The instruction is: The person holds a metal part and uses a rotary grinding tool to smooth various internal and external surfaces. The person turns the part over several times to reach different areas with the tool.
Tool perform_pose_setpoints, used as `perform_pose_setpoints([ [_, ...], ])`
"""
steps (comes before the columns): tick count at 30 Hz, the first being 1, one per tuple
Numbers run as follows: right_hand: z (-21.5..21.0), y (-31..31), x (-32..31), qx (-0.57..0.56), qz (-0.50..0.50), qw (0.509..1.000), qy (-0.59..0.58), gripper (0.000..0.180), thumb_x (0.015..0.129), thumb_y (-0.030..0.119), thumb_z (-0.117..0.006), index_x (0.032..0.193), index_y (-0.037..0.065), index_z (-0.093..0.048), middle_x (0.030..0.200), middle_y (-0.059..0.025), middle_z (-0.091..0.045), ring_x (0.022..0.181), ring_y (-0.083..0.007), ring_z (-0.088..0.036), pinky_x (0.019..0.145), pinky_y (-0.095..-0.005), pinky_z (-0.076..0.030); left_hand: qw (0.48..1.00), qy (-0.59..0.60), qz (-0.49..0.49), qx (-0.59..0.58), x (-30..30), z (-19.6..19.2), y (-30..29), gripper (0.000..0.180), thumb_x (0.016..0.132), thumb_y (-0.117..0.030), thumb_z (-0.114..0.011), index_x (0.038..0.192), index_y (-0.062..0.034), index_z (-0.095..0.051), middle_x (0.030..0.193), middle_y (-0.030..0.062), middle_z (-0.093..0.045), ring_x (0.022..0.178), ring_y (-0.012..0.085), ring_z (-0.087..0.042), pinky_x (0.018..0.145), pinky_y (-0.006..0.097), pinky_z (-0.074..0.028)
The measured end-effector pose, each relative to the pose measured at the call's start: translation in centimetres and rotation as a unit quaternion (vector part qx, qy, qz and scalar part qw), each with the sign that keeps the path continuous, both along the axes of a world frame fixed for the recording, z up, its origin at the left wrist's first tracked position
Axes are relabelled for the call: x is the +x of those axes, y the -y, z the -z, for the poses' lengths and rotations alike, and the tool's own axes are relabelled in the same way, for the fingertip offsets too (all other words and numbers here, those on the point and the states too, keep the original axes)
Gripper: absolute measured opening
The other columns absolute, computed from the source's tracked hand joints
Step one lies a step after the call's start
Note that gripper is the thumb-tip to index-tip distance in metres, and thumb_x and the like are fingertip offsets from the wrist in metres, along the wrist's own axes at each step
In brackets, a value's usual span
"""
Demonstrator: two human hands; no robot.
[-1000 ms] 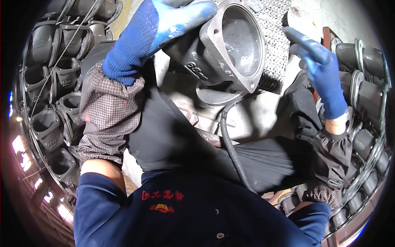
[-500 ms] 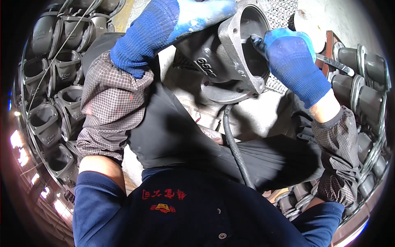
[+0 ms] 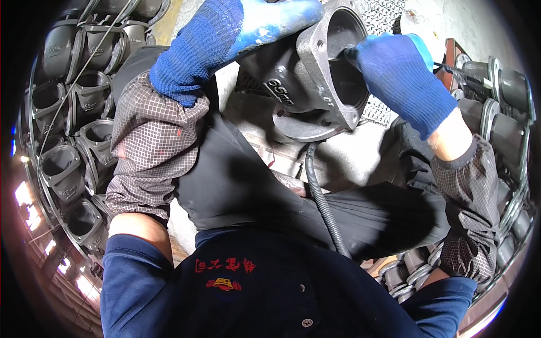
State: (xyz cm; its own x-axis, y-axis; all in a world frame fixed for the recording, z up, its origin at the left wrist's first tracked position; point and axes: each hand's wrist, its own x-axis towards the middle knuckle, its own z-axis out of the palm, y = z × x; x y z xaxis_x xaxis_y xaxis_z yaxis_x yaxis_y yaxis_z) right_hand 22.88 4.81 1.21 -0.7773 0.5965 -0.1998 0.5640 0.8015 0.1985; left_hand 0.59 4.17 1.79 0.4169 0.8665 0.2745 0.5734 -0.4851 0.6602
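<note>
A dark grey cast-metal pipe fitting [image 3: 284, 76] with a four-cornered flange lies tilted in front of me, its round mouth facing right. My left hand [image 3: 265, 25], in a blue coated glove, is laid over its upper side and grips it. In my gloved right hand [image 3: 397, 70], closed at the mouth, is a narrow flat metal bar tool [image 3: 465, 75]. The tool's outer end sticks out to the right past the hand. Its inner end reaches toward the mouth's inside wall, partly hidden by my fingers, so its exact kind cannot be made out.
Stacked grey fittings [image 3: 93, 93] stand along the left, and more fittings [image 3: 484, 118] are piled at the right. A corrugated hose [image 3: 322, 205] runs between my legs toward the fitting. Beyond it are a metal mesh [image 3: 383, 14] and a whitish round object [image 3: 420, 28].
My right hand has shifted slightly and turned, and the tool now shows its thin edge, tilted less steeply. The left hand and the fitting stay nearly in place.
</note>
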Motion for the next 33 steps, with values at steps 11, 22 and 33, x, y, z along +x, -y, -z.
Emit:
perform_pose_setpoints([
  [11, -0.4, -1.4, -0.1, -0.02, -0.027, 0.999, -0.032, 0.008, 0.071, 0.007, -0.062, 0.078, 0.006, -0.067, 0.072, -0.0134, -0.065, 0.066, -0.0261, -0.066, 0.059, -0.0356, -0.053, 1.0, -0.025, -0.004, -0.001, 0.9, -1.1, 0.2, 0.043, 0.084, -0.024, -0.062, 0.12, -0.0017, -0.055, 0.112, 0.0152, -0.06, 0.099, 0.0236, -0.059, 0.088, 0.032, -0.045],
  [22, 1.1, -0.1, 1.4, 0.024, 0.04, 0.998, -0.048, 0.012, 0.076, 0.008, -0.06, 0.084, 0.013, -0.068, 0.076, -0.0049, -0.061, 0.07, -0.0205, -0.063, 0.057, -0.0326, -0.052, 0.985, -0.083, 0.046, 0.143, -0.2, 0.2, -0.3, 0.038, 0.083, -0.021, -0.063, 0.116, -0.0018, -0.057, 0.109, 0.0166, -0.061, 0.1, 0.0247, -0.059, 0.088, 0.032, -0.046],
  [33, 1.5, 1.1, -0.9, 0.045, 0.132, 0.988, -0.063, 0.015, 0.081, 0.02, -0.061, 0.08, 0.005, -0.065, 0.069, -0.0095, -0.063, 0.062, -0.0199, -0.066, 0.055, -0.0314, -0.052, 1.0, -0.016, -0.009, 0.002, -0.7, -0.4, 0.0, 0.039, 0.083, -0.021, -0.063, 0.116, -0.0012, -0.057, 0.111, 0.0158, -0.06, 0.101, 0.0227, -0.059, 0.088, 0.031, -0.045],
])
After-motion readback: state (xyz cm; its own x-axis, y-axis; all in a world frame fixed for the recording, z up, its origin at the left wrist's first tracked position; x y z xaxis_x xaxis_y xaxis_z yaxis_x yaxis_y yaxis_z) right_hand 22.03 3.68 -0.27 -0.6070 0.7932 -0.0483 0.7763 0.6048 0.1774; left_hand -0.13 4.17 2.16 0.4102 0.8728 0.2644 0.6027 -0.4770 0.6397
